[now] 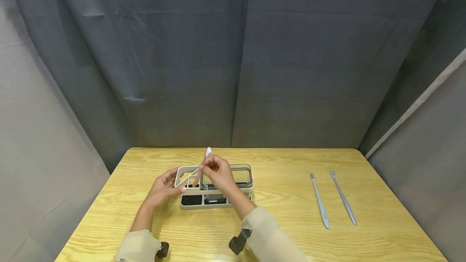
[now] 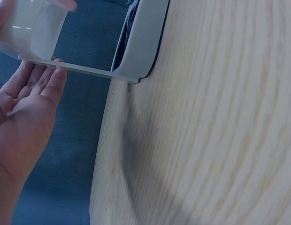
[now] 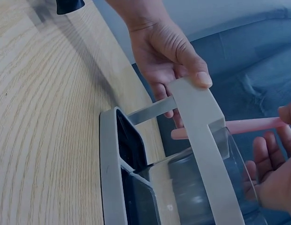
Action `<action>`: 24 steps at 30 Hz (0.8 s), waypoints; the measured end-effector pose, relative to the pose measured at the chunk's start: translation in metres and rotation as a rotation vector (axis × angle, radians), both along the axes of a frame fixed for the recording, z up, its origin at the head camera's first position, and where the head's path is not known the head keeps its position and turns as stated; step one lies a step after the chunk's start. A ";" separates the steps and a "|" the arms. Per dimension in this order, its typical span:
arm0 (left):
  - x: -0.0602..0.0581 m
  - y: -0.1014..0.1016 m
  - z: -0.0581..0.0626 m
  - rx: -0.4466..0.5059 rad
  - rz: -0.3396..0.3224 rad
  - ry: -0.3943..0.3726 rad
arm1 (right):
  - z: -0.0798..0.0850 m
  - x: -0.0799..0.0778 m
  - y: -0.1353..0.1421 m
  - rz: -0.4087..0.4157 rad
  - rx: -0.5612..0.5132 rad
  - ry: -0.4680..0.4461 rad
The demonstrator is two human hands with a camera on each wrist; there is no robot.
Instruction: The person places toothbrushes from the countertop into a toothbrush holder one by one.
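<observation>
Clearly, our right hand [image 1: 218, 173] pinches a pink toothbrush [image 1: 197, 178] just below its head, left of centre in the head view's lower half, the handle slanting down through the upper frame of a holder [image 1: 193, 191]. Our left hand [image 1: 164, 188] grips the holder's left end. We judge the brush light, stiff and smooth, best pinched high on its handle; the holder's clear parts may be fragile, so we'd steady its solid rim. We can read no brand, label or writing.
</observation>
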State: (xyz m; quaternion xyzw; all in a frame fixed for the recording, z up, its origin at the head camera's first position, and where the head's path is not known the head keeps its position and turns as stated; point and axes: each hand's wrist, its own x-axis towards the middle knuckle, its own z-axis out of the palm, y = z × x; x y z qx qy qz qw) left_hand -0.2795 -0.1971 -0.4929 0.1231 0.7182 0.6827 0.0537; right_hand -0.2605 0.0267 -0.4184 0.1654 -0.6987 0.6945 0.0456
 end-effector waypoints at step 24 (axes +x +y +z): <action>-0.003 0.001 -0.002 0.004 -0.024 0.005 | -0.011 -0.015 -0.007 -0.042 0.412 -0.057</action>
